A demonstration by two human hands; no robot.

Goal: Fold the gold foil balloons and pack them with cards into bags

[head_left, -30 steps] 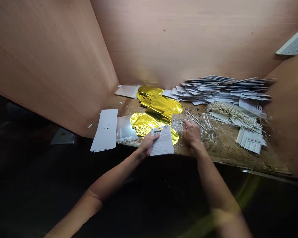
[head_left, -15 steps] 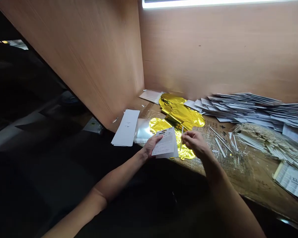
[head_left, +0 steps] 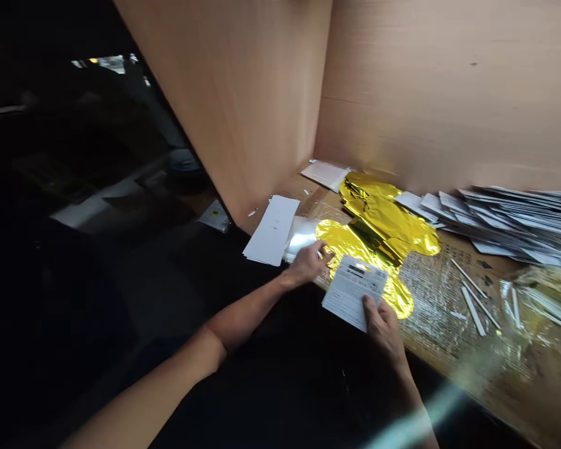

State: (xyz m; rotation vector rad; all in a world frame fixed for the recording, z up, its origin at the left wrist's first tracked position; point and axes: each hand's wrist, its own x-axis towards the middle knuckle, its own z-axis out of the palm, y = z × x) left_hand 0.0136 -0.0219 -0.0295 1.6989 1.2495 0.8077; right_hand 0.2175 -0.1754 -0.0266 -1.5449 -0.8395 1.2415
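Observation:
My right hand [head_left: 383,324] grips a printed white card [head_left: 354,292] with a hang hole near its top edge, thumb on the front face. A second sheet's edge shows behind it. My left hand [head_left: 311,262] is just left of the card, fingers bent and slightly apart, nothing visible in them. Its fingertips are over the near edge of a flat gold foil balloon [head_left: 339,236]; whether they touch it I cannot tell. Beside that hand are clear plastic bags [head_left: 302,234]. More folded gold foil [head_left: 378,202] lies behind.
White printed paper strips [head_left: 273,231] lie at the left. Thin white sticks [head_left: 473,310] rest on plastic film at the right, near a bag of more sticks [head_left: 554,307]. Stacked white cards [head_left: 518,215] spread along the back. Wooden panels [head_left: 243,93] enclose the left and rear.
The card has passed from my left hand to my right. My left hand has let go and sits beside the foil. The white stick my right hand held is out of sight. The view has shifted left.

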